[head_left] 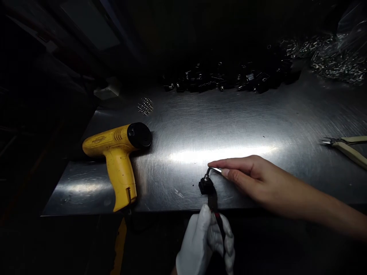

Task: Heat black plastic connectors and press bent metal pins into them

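My left hand [205, 240], in a white glove, is closed on a dark strap-like piece with some red on it, at the table's front edge. Just above its fingertips is a small black block [206, 186] with a metal fitting on top. My bare right hand [255, 177] comes in from the right and pinches a thin bent metal tool [215, 169] between thumb and index finger. The tool's bent end meets the fitting on the block. Part of the dark piece is hidden inside the glove.
A yellow heat gun [114, 149] lies on the metal table [177, 126] at left, near small metal pins [145, 106]. Black parts [229, 78] line the back. Small metal pieces [338, 61] are heaped back right. Pliers [344, 145] lie at right.
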Demonstrator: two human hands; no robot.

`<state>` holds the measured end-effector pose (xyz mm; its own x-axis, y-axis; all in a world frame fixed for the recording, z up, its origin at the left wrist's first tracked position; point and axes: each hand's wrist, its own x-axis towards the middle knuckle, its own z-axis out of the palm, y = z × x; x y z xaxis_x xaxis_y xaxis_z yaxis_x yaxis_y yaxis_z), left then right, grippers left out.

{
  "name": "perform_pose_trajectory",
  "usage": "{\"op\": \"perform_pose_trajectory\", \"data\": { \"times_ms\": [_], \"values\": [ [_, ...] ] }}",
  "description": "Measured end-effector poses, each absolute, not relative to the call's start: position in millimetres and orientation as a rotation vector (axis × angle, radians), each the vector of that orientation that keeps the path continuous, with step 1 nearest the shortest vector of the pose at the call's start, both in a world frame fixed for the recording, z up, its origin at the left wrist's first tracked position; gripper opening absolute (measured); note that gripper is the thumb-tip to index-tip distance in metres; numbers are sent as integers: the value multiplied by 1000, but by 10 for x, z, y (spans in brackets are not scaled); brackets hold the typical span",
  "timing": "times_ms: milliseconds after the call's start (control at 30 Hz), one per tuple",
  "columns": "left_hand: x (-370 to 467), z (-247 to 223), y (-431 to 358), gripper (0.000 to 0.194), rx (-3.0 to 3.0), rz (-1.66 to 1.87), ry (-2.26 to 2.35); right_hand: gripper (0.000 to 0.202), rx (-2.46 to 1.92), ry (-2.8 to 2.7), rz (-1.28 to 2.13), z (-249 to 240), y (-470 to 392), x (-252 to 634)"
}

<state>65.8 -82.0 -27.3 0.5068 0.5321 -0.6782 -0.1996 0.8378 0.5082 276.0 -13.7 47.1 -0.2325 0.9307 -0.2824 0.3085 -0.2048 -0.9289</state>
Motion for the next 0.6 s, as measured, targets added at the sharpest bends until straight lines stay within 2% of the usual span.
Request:
{"op": "perform_pose_trajectory", "data": {
  "times_ms": [167, 367, 600],
  "values": [
    [601, -241, -773, 73, 403, 426, 939, 38, -1530, -1585, 1657, 499, 82, 2884],
    [554, -276, -772, 73, 426, 419, 899, 31, -1553, -1676, 1752, 513, 239, 2961],
    [542, -312, -792, 70, 361, 403, 849, 40, -1487, -1450, 2008, 477, 303, 2993]
  ]
}}
